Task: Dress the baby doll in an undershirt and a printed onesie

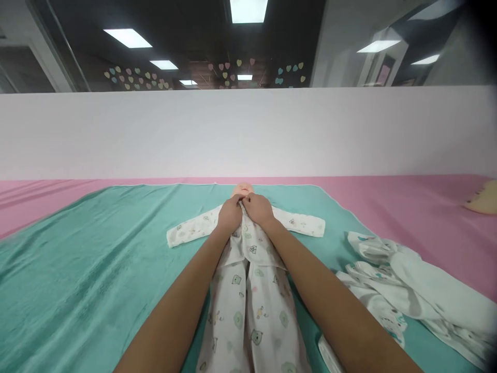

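Observation:
A baby doll (243, 189) lies on its back on a teal blanket (97, 259), dressed in a white printed sleepsuit (248, 300) with sleeves spread to both sides. My left hand (230, 215) and my right hand (258, 209) meet at the doll's chest just below its chin. Both have their fingers curled and pinched on the sleepsuit's front near the collar. Only the top of the doll's head shows above my knuckles.
A pile of white clothes with teal print (392, 280) lies on the blanket's right side. The blanket covers a pink surface (407, 207). A white partition wall (248, 134) runs behind. A tan object (483, 199) sits at the far right edge.

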The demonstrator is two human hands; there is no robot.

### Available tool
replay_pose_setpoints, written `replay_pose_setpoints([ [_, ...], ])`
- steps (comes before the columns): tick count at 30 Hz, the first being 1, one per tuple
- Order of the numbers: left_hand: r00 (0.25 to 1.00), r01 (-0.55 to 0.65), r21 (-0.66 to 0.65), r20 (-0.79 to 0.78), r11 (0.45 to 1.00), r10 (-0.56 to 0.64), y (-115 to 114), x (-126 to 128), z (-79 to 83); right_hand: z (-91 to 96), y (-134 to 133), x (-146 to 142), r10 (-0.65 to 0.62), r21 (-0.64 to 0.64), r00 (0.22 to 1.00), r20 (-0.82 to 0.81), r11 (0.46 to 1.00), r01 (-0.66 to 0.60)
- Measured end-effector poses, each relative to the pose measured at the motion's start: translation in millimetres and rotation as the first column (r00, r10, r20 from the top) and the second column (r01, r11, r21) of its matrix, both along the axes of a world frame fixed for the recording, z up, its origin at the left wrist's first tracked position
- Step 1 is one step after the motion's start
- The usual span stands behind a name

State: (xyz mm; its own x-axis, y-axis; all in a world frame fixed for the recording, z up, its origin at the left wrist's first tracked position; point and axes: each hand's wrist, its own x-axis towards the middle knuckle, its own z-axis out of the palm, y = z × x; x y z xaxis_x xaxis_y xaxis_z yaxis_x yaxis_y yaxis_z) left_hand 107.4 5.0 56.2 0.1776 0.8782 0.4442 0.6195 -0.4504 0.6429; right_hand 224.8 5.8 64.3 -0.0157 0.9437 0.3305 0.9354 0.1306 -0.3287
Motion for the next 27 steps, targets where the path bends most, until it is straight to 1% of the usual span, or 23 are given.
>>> replay_pose_setpoints([
  [3,0.998,0.039,0.012,0.047,0.999,-0.039,-6,-1,-1.2,-5.7,-2,0,-0.036,0.037,0.997,-0.069,0.999,0.039],
  [5,0.994,0.053,0.048,0.097,0.997,-0.057,-13,-5,-4.9,-9.5,-12,-2,-0.068,0.078,0.988,-0.135,0.994,0.079],
  [7,0.989,0.055,0.092,0.133,0.994,-0.067,-19,-11,-11.3,-13.1,-27,-3,-0.074,0.122,0.981,-0.181,0.988,0.097],
  [8,0.987,0.063,0.117,0.137,0.991,-0.079,-21,-15,-15.3,-14.6,-36,-4,-0.059,0.138,0.982,-0.178,0.987,0.085],
  [10,0.985,0.100,0.173,0.124,0.980,-0.123,-23,-22,-23.6,-16.5,-53,-6,-0.012,0.150,0.992,-0.122,0.988,0.030],
  [12,0.980,0.145,0.232,0.099,0.962,-0.172,-23,-28,-30.7,-16.4,-66,-8,0.014,0.129,0.999,-0.038,0.992,-0.009],
  [14,0.977,0.176,0.270,0.069,0.947,-0.201,-22,-32,-34.9,-15.0,-73,-10,0.019,0.094,0.999,0.033,0.995,-0.022],
  [16,0.979,0.182,0.274,0.036,0.944,-0.200,-23,-34,-35.8,-13.7,-75,-10,0.015,0.097,0.997,0.079,0.995,-0.022],
  [18,0.983,0.175,0.261,0.001,0.949,-0.182,-26,-34,-34.2,-13.9,-74,-10,0.024,0.141,0.994,0.104,0.989,-0.039],
  [20,0.986,0.169,0.249,-0.033,0.954,-0.166,-28,-33,-32.0,-15.4,-73,-8,0.054,0.194,0.994,0.094,0.978,-0.071],
  [23,0.988,0.150,0.238,-0.060,0.959,-0.140,-31,-32,-30.1,-18.3,-70,-3,0.143,0.237,0.990,0.018,0.961,-0.143],
  [27,0.989,0.136,0.226,-0.091,0.965,-0.118,-30,-31,-30.2,-21.7,-63,4,0.264,0.263,0.957,-0.118,0.938,-0.226],
])
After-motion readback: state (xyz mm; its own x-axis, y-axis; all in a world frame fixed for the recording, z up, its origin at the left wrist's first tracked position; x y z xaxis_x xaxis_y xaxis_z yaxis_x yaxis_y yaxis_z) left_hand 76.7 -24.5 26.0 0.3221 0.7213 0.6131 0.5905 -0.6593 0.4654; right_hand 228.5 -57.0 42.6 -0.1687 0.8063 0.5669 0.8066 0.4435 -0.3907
